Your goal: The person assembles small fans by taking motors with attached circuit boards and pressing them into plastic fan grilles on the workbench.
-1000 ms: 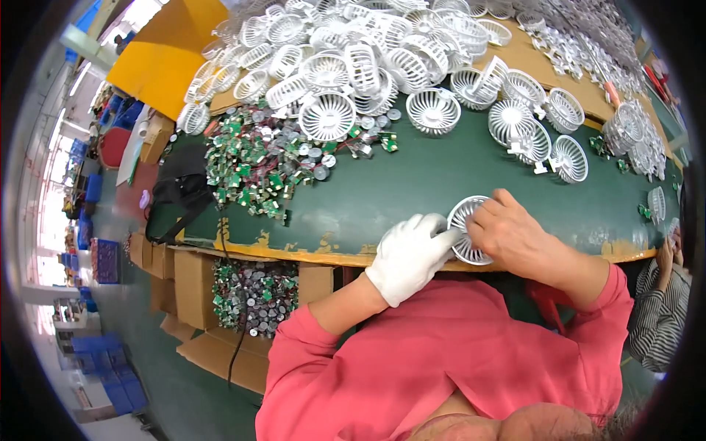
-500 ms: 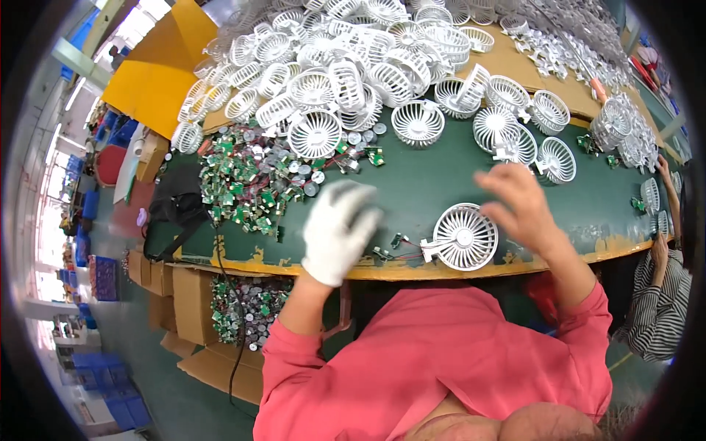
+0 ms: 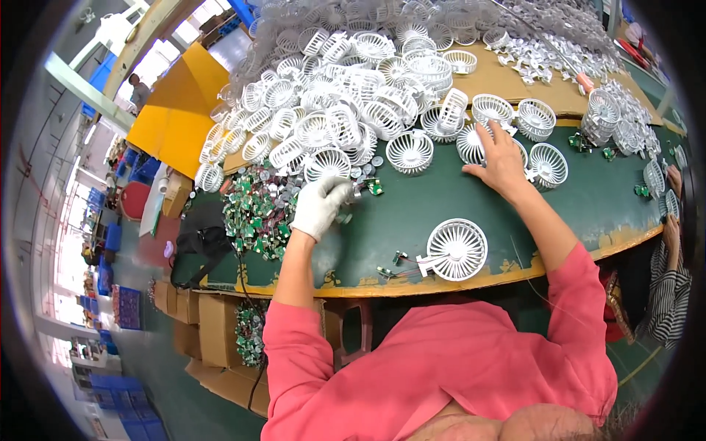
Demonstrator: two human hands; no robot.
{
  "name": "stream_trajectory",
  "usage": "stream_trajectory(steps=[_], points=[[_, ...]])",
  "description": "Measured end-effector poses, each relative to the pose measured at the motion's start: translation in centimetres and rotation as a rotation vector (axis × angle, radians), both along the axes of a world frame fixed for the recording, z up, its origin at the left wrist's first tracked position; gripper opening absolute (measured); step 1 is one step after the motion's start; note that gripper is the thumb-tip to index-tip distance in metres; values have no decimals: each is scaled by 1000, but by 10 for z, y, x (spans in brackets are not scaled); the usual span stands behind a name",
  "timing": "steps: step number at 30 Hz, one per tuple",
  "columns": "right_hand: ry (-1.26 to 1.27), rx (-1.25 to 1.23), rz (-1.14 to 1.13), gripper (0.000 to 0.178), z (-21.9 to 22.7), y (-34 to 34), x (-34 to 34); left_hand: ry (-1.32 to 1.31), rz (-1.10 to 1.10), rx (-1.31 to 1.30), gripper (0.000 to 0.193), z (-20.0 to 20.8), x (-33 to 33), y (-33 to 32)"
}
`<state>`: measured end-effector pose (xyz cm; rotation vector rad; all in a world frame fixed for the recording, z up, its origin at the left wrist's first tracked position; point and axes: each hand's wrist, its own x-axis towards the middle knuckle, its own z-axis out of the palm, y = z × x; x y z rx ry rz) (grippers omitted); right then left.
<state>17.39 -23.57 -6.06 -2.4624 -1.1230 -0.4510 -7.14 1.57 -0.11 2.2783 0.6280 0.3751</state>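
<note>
A white glove covers my left hand (image 3: 318, 209), at the right edge of a heap of small motors and green circuit boards (image 3: 254, 213). Its fingers are pinched together at a small silvery motor (image 3: 357, 193); a blurred green piece shows just below them. My bare right hand (image 3: 504, 163) reaches over a white fan cage (image 3: 468, 145) among several others, fingers spread and partly hiding it. Whether the fingers touch the cage I cannot tell. Near the table's front edge lies another round white fan cage (image 3: 457, 250), with wires and small green boards (image 3: 392, 265) at its left.
A large pile of white fan cages (image 3: 323, 110) covers the far side of the green table (image 3: 382, 235). Small white parts (image 3: 529, 62) lie at the back right. Cardboard boxes (image 3: 220, 331) stand below on the left. Another person's hands (image 3: 672, 228) are at the far right.
My left hand has moved to the motors and closed its fingers. The right hand has gone farther out, over the fan cages. The whole view has shifted slightly.
</note>
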Motion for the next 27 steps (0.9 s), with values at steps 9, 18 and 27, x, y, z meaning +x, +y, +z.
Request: stream_trajectory(steps=[9, 18, 27], points=[[696, 654, 237, 61, 24, -45, 0, -227, -85, -136, 18, 18, 11, -50], [1040, 492, 48, 35, 14, -108, -50, 107, 33, 553, 20, -28, -45, -51], [185, -94, 391, 34, 27, -110, -45, 145, -143, 767, 37, -36, -29, -51]])
